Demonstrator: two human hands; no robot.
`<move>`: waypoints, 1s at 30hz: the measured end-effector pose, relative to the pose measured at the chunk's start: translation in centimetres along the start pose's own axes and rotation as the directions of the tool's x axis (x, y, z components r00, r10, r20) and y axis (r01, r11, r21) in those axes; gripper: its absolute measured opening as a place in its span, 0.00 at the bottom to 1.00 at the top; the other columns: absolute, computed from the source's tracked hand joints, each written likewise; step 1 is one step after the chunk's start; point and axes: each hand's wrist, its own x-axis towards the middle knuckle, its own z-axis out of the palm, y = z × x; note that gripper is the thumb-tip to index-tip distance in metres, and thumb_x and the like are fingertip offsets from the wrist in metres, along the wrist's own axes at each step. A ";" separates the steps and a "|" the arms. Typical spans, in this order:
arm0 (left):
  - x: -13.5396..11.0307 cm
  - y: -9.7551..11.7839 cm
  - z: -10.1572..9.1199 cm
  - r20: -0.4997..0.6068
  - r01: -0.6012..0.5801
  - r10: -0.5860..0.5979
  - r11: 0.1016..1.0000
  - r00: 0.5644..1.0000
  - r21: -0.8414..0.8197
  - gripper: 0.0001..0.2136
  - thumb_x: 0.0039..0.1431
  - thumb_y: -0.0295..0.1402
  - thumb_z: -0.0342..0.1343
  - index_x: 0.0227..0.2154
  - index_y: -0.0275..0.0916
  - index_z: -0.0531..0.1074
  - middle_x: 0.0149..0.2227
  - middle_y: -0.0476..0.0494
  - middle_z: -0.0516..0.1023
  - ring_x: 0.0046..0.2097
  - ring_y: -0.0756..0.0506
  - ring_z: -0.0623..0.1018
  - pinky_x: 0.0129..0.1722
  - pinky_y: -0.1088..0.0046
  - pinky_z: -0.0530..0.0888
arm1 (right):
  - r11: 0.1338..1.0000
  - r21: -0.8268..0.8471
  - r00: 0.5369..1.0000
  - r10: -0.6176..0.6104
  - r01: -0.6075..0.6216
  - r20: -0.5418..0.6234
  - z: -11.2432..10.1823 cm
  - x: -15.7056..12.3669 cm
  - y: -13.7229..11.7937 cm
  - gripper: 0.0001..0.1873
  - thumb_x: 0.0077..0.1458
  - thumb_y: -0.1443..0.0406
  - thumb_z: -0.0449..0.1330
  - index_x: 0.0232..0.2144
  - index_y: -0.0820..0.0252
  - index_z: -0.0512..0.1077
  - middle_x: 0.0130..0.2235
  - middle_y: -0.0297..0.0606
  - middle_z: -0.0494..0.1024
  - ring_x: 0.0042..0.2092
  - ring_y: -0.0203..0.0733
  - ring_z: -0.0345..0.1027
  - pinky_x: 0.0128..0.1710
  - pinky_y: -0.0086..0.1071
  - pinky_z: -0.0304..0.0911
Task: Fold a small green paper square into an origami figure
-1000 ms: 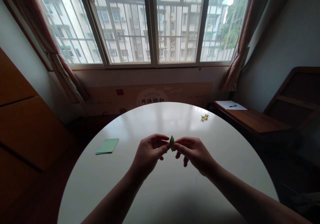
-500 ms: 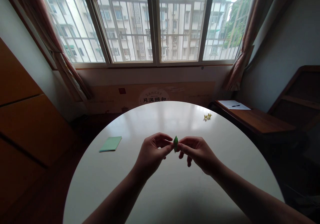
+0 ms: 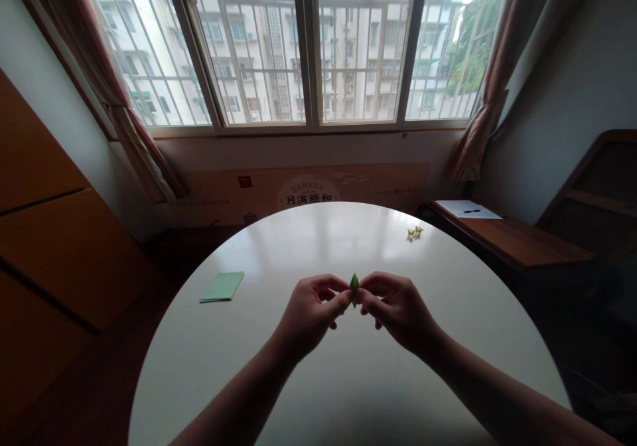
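A small folded green paper piece [image 3: 354, 285] is pinched between both hands above the round white table [image 3: 343, 379]. My left hand [image 3: 311, 313] grips its left side with thumb and curled fingers. My right hand [image 3: 395, 310] grips its right side the same way. Only the pointed top and a bit of the bottom of the paper show between the fingertips.
A stack of light green paper sheets [image 3: 222, 287] lies on the table's left side. Two small yellow folded paper figures [image 3: 415, 233] sit at the far right of the table. A wooden side desk [image 3: 512, 240] with a sheet and pen [image 3: 468, 210] stands to the right. Wooden cabinets stand at the left.
The hands have sunk slightly and the fingers have closed tighter around the green paper, hiding more of it. The view has shifted a little.
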 end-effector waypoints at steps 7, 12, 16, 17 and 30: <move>0.1 0.2 -0.3 -0.039 -0.040 0.040 0.999 0.998 -0.005 0.09 0.52 0.35 0.63 0.26 0.32 0.78 0.22 0.48 0.72 0.24 0.51 0.69 0.20 0.79 0.67 | 1.000 0.023 0.999 0.012 -0.013 0.047 0.3 0.0 -0.4 0.09 0.57 0.60 0.64 0.34 0.62 0.78 0.30 0.39 0.77 0.30 0.42 0.73 0.16 0.24 0.63; 0.0 0.2 -0.2 -0.014 0.020 -0.020 1.000 1.000 -0.018 0.10 0.51 0.36 0.64 0.27 0.32 0.79 0.21 0.48 0.72 0.23 0.52 0.68 0.19 0.79 0.65 | 0.997 0.073 0.999 0.026 -0.029 0.040 0.3 -0.1 -0.3 0.07 0.56 0.63 0.63 0.31 0.62 0.76 0.25 0.35 0.74 0.26 0.38 0.70 0.16 0.24 0.63; -0.1 0.2 0.2 -0.083 0.011 -0.002 0.995 0.997 0.101 0.10 0.52 0.38 0.64 0.29 0.34 0.79 0.24 0.46 0.76 0.25 0.49 0.71 0.21 0.76 0.68 | 0.998 0.057 0.999 0.023 -0.022 -0.023 0.4 0.0 -0.1 0.06 0.56 0.64 0.62 0.30 0.62 0.75 0.22 0.32 0.72 0.22 0.34 0.64 0.15 0.23 0.61; -0.2 0.2 0.3 -0.143 -0.042 0.070 0.981 0.987 0.189 0.09 0.52 0.37 0.65 0.29 0.35 0.79 0.25 0.46 0.77 0.26 0.48 0.73 0.24 0.75 0.69 | 0.999 0.047 0.999 0.025 -0.023 -0.041 0.4 0.0 -0.1 0.07 0.56 0.64 0.62 0.29 0.62 0.75 0.23 0.33 0.73 0.23 0.34 0.65 0.15 0.23 0.61; -0.6 -0.7 0.9 -0.159 -0.311 0.400 0.862 0.903 0.401 0.08 0.60 0.28 0.57 0.36 0.38 0.82 0.36 0.42 0.81 0.32 0.47 0.78 0.25 0.76 0.72 | 0.996 -0.060 0.986 -0.079 0.071 -0.149 1.0 -0.3 -0.3 0.08 0.52 0.61 0.69 0.33 0.60 0.77 0.31 0.39 0.79 0.31 0.44 0.76 0.23 0.30 0.71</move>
